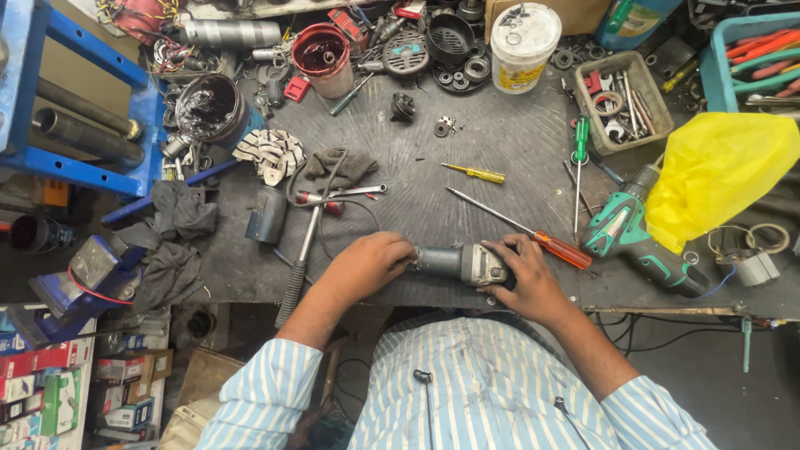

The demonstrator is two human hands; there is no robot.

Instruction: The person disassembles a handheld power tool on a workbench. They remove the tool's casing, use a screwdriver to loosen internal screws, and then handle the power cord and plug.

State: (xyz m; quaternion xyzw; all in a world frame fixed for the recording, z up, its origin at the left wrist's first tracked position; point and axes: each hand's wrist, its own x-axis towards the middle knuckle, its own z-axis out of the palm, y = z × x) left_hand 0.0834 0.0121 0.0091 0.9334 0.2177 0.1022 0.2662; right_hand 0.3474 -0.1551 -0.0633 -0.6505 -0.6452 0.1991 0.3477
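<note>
Grinder body (457,263): left hand (371,262) & right hand (525,279) both gripping it, near red screwdriver (533,236); loose parts could be rolling off.

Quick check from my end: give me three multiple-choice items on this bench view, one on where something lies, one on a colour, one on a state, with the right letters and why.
1. Where does the red-handled screwdriver lie?
A. Just beyond the right hand
B. Inside the grey parts tray
C. Under the yellow bag

2. What colour is the cordless drill?
A. Blue
B. Green and black
C. Orange

3. How is the grey angle grinder body held?
A. Lying untouched
C. Left hand only
B. Both hands on it at the bench edge

Answers:
1 A: its handle rests on the mat beside the right hand's fingers.
2 B: its housing is green with dark grip parts, next to the yellow bag.
3 B: the left hand grips one end and the right hand covers the other.
</note>
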